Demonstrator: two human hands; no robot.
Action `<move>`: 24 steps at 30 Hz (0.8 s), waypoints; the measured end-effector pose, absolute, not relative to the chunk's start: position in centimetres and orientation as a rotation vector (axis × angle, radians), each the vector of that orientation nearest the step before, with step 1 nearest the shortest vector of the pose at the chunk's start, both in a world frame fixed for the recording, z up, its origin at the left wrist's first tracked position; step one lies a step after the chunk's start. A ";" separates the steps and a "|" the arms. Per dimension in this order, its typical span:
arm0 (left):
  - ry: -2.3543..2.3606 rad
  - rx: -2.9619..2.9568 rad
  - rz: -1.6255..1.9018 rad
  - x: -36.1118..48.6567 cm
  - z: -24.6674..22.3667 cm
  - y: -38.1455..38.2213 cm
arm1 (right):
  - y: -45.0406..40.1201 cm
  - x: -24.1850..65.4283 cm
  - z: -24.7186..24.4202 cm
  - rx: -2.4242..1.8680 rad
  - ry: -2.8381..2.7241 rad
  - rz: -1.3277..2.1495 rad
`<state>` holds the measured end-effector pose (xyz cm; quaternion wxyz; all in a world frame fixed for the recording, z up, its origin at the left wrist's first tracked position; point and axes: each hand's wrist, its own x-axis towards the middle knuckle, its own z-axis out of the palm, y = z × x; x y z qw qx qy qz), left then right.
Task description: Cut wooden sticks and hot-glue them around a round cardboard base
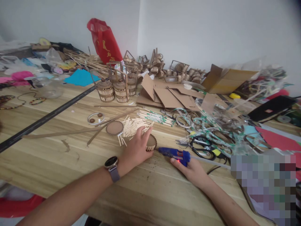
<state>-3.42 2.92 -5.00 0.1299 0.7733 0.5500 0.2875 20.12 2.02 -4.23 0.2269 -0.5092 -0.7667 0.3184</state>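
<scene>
My left hand (135, 150), with a watch (111, 162) on its wrist, grips a round cardboard base (151, 143) between thumb and fingers. Short wooden sticks stand along the near rim of that base. My right hand (194, 172) is closed around a blue hot glue gun (174, 153) with a red light lit. The gun's nozzle points left, close to the base's right edge. Beyond my left hand lies a loose pile of short wooden sticks (132, 126). A second cardboard disc (114, 128) with a dark wavy rim rests to the left of the pile.
Black-handled scissors (203, 146) lie right of the glue gun among plastic-wrapped rings (185, 121). Finished lidded stick baskets (105, 91) stand farther back, beside cardboard sheets (169, 97). A red bag (104, 40) leans by the wall. A dark strip (51, 116) crosses the table (70, 169) at left.
</scene>
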 end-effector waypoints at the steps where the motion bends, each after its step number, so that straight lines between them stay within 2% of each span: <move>1: 1.599 2.243 0.831 -3.4 -5.0 2.9 | 2.0 20.1 -4.2 -1.409 -2.103 0.885; 8: 1.602 2.220 0.816 -3.5 -5.0 3.0 | 2.5 20.1 -4.4 -1.555 -1.794 0.936; 13: 1.600 2.226 0.805 -3.6 -5.0 3.0 | 3.8 21.0 -4.3 -1.640 -1.432 1.169; 16: 1.575 2.217 0.797 -3.7 -4.9 2.9 | 4.5 22.3 -3.4 -1.595 -1.514 1.246; 18: 1.559 2.211 0.795 -3.7 -4.8 2.8 | 4.7 23.1 -2.4 -1.656 -1.720 1.042; 21: 1.545 2.205 0.798 -3.7 -4.8 2.9 | 5.1 23.2 -0.9 -1.756 -2.044 0.401; 24: 1.535 2.212 0.803 -3.6 -4.9 2.9 | 6.4 21.2 0.5 -1.509 -2.344 -0.042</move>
